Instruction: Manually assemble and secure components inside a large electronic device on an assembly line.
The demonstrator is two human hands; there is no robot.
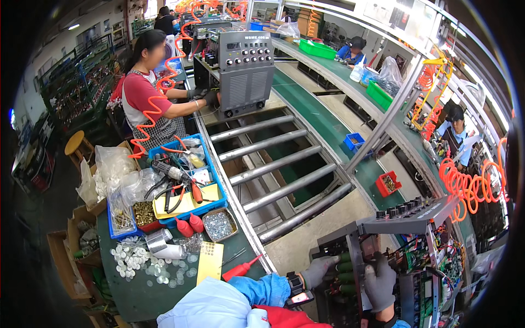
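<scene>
In the lower right a grey welding machine (407,215) stands with its housing off, circuit boards and wires exposed. My left hand (318,271), in a grey glove, reaches to the green cylindrical parts (345,267) inside it; its fingertips meet them, but the grip is partly hidden. My right hand (380,285), also gloved, lies by the upright inner panel (356,265), thumb apart from the raised fingers. No held object shows in it. A dark band with a device sits on my left wrist.
Metal rollers (276,180) run ahead, with a finished-looking machine (246,74) and a co-worker (150,90) beyond. At left, a blue tray (219,199) of pliers, red bottles (186,227), screws and washers (131,257) lie on a green bench. Orange coiled hoses (462,183) hang at right.
</scene>
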